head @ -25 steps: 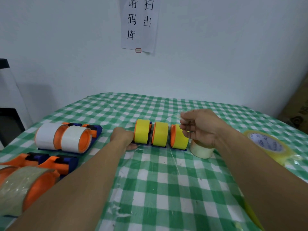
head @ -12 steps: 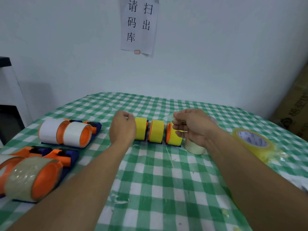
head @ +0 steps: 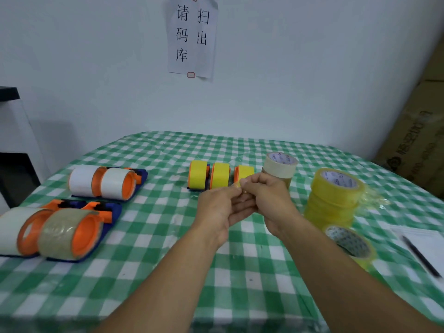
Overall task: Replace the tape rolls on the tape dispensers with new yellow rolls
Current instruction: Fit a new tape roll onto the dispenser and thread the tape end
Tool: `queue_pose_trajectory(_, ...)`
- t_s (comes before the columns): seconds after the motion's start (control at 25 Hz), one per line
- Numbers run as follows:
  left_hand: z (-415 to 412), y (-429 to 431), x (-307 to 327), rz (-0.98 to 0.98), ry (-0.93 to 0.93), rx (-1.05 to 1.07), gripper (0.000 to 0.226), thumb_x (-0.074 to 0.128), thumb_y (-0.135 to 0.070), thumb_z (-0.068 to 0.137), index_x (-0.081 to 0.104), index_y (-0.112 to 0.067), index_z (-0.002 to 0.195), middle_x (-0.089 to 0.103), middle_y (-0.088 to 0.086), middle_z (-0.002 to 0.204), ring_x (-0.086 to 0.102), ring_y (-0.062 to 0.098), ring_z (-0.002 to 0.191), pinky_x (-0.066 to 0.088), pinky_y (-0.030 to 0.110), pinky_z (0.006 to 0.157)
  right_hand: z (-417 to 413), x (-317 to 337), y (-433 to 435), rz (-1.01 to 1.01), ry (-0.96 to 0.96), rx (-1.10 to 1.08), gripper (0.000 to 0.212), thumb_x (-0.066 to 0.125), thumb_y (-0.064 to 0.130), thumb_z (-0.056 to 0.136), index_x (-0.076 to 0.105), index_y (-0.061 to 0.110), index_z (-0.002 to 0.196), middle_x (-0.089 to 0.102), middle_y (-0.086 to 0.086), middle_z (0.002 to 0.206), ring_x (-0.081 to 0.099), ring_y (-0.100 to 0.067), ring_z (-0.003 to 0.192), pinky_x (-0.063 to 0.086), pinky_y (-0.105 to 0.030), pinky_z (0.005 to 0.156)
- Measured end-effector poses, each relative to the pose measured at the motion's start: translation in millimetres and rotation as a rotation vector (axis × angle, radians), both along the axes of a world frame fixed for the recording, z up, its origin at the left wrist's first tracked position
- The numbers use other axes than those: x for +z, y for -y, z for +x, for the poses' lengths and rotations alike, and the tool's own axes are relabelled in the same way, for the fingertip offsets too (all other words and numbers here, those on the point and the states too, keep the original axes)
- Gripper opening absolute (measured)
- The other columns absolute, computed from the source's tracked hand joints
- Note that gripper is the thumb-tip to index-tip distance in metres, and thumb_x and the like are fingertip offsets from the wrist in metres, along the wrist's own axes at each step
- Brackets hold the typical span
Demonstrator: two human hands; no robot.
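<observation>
tape scrap point(head: 237, 185) pinched between left hand point(head: 216, 210) and right hand point(head: 269, 200), held just in front of rightmost yellow roll point(head: 247, 172).

Place: stockroom packing corner
Wall point(head: 300, 68): paper notice point(head: 192, 37) about scanning goods out
Right edge: printed cardboard carton point(head: 418, 145)
Bench point(head: 240, 272): checked cloth point(head: 168, 150), stacked packing-tape rolls point(head: 334, 195)

A paper notice point(head: 192, 37) hangs on the wall point(head: 312, 68), and a black pen point(head: 419, 255) lies on a white sheet point(head: 430, 241).
</observation>
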State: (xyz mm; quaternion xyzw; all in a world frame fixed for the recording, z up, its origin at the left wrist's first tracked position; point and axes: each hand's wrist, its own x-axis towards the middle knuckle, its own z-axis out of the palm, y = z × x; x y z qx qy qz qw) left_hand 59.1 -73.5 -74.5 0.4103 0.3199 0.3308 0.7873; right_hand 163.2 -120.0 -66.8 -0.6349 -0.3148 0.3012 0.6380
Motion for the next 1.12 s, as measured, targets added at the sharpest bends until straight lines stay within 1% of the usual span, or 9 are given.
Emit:
queue_pose_trajectory(0.12,-12,-1,0,0.015,-0.039,0.008,0.014,0.06,-0.003,0.095,0.071,0.007,0.097,0.077,0.016,0.08,0.076,0.024,0.072,0.063,0.032,0.063,3,2,13,0.008,-0.096,0.112,0.008,0.065,0.008,0.095,0.068,0.009,0.087,0.065,-0.007,0.072,0.059,-0.017,0.061,0.05,-0.03,0.059)
queue_pose_trajectory(0.2,-18,-4,2,0.028,-0.062,0.007,0.014,0.06,-0.004,0.095,0.07,0.006,0.097,0.076,0.015,0.076,0.075,0.021,0.066,0.063,0.031,0.061,7,5,18,0.026,-0.073,0.151,0.008,0.066,0.005,0.094,0.071,0.009,0.09,0.064,-0.007,0.073,0.058,-0.016,0.063,0.049,-0.03,0.059)
queue_pose_trajectory(0.32,-24,-6,3,0.067,-0.091,-0.021,0.013,0.062,-0.006,0.095,0.071,0.004,0.096,0.074,0.014,0.076,0.073,0.021,0.066,0.063,0.032,0.061,5,8,23,-0.008,0.06,0.204,0.011,0.071,0.008,0.091,0.073,0.007,0.103,0.066,-0.008,0.078,0.061,-0.017,0.067,0.052,-0.03,0.06)
queue_pose_trajectory(0.48,-27,-8,0,0.087,-0.123,-0.04,0.014,0.063,-0.002,0.092,0.072,0.006,0.098,0.071,0.016,0.081,0.07,0.024,0.069,0.063,0.034,0.063,4,5,21,-0.031,0.302,0.209,0.009,0.071,0.001,0.089,0.075,0.006,0.096,0.065,-0.015,0.078,0.06,-0.017,0.069,0.054,-0.031,0.063)
queue_pose_trajectory(0.56,-29,-9,-1,0.08,-0.126,-0.055,0.014,0.061,-0.001,0.091,0.073,0.006,0.097,0.072,0.017,0.083,0.07,0.024,0.073,0.063,0.034,0.064,5,6,24,-0.045,0.37,0.259,0.016,0.068,-0.004,0.087,0.076,0.005,0.097,0.07,-0.023,0.088,0.063,-0.018,0.074,0.058,-0.032,0.068)
queue_pose_trajectory(0.68,-33,-12,-1,0.051,-0.13,-0.081,0.014,0.06,0.0,0.09,0.073,0.004,0.089,0.073,0.015,0.081,0.072,0.023,0.073,0.062,0.033,0.064,8,11,30,-0.092,0.494,0.376,0.031,0.07,-0.011,0.081,0.075,0.005,0.108,0.074,-0.016,0.1,0.067,-0.015,0.083,0.06,-0.031,0.08)
queue_pose_trajectory(0.76,-35,-14,-2,0.042,-0.135,-0.098,0.014,0.058,0.001,0.089,0.073,0.003,0.09,0.074,0.015,0.08,0.072,0.023,0.07,0.062,0.032,0.062,9,13,31,-0.106,0.59,0.41,0.032,0.075,-0.008,0.081,0.075,0.005,0.11,0.075,-0.013,0.103,0.068,-0.014,0.086,0.06,-0.03,0.085)
queue_pose_trajectory(0.96,-35,-14,-2,0.061,-0.165,-0.144,0.012,0.06,-0.001,0.091,0.071,0.003,0.09,0.071,0.013,0.071,0.069,0.019,0.062,0.06,0.029,0.059,7,12,28,-0.073,0.519,0.328,0.011,0.073,0.001,0.089,0.077,-0.002,0.098,0.075,-0.021,0.092,0.071,-0.02,0.076,0.063,-0.029,0.074)
queue_pose_trajectory(1.12,-36,-16,-2,0.073,-0.198,-0.13,0.011,0.063,-0.001,0.089,0.072,0.004,0.093,0.072,0.012,0.075,0.065,0.017,0.061,0.058,0.026,0.054,8,13,31,-0.111,0.592,0.382,0.021,0.078,0.001,0.084,0.077,0.004,0.104,0.076,-0.013,0.093,0.07,-0.017,0.08,0.062,-0.029,0.079)
